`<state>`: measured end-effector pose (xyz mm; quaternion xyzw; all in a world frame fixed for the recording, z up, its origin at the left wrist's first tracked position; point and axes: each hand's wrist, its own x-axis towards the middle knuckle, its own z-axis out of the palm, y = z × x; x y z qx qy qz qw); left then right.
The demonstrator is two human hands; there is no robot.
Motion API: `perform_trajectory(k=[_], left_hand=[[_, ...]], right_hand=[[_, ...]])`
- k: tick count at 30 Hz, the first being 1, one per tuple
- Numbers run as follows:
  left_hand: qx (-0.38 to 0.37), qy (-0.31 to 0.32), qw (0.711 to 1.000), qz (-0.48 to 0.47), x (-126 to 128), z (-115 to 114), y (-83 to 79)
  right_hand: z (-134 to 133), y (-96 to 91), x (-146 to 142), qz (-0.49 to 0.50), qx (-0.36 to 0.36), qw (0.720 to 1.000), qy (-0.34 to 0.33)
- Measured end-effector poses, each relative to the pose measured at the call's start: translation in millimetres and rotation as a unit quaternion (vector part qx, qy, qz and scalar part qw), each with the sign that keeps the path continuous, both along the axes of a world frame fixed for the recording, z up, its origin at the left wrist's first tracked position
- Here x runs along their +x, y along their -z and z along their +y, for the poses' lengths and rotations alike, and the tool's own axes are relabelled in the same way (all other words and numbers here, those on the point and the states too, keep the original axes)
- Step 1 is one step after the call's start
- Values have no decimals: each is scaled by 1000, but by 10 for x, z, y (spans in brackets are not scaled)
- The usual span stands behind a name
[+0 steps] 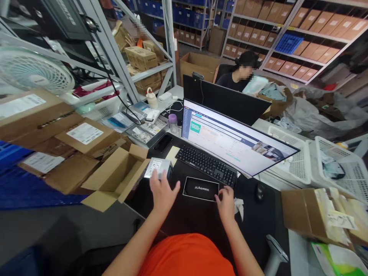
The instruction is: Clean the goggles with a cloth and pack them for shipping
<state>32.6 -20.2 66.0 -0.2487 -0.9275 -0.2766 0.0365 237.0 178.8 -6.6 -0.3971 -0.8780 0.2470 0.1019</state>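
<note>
My left hand lies with fingers spread on a small grey-and-white box at the desk's left. A flat black package with a white border lies in front of the black keyboard. My right hand has its fingers curled at that package's right corner, touching its edge. Crumpled white paper sits just right of this hand. An open, empty cardboard box stands left of the grey box.
A wide monitor stands behind the keyboard, a mouse to its right, a phone to the left. Stacked cardboard parcels fill the left, white baskets the right. A seated person works behind the monitors.
</note>
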Motion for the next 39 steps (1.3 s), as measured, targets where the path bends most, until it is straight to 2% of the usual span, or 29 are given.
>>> perform_trajectory(k=[2,4,9,13,16,19,22,24,26,29,33,36,39], left_hand=[[-7,-41,999,15,-229,-64,-138],[-15,-49,999,5,-411,-98,-184],[3,-38,998,-56,-555,-78,-105],[71,-40,991,-107,-533,-187,-81],[140,-71,971,-179,-506,-394,-44],[212,-103,920,-315,-452,-606,46],[260,-99,833,-478,-338,-692,138],[279,-80,776,-560,-221,-650,174],[294,-57,730,-614,-89,-552,188],[307,-27,695,-649,64,-396,184],[303,2,695,-652,123,-337,151],[286,31,708,-645,150,-405,105],[265,60,725,-632,209,-503,40]], right_hand=[[42,-33,56,10,-8,999,-32],[94,-92,41,8,-16,997,-79],[203,-173,-222,-43,-60,981,-179],[213,-183,-292,-49,-93,979,-177],[130,-258,-37,-22,-106,984,-142],[-13,-395,438,7,-110,991,-73],[-204,-556,923,29,-103,994,12],[-350,-660,1154,40,-96,993,59],[-492,-758,1301,53,-92,991,81],[-651,-902,1454,71,-93,991,71],[-744,-1073,1695,43,-116,992,30],[-781,-1140,1836,20,-142,990,-4],[-818,-1141,1854,12,-144,989,-12]])
